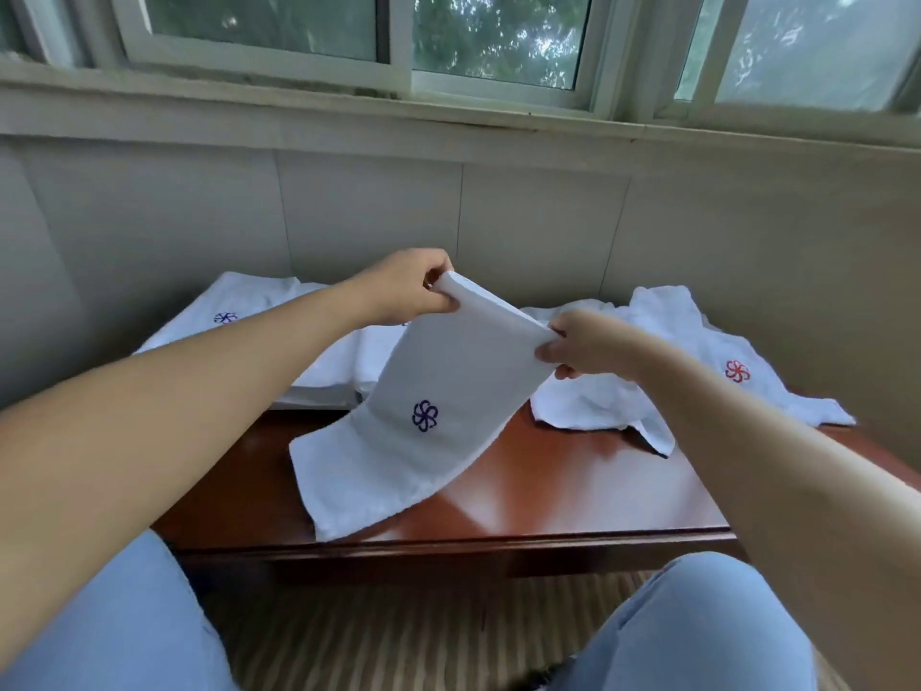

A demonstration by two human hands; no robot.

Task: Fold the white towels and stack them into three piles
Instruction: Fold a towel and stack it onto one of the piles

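Both hands up over the desk: left hand and right hand pinching the top corners of a white towel, blue flower facing, lower edge draped on wood. Folded stack at ten o'clock, loose towels at two.

White towel: soft matt terry cloth. Table: glossy reddish wood.
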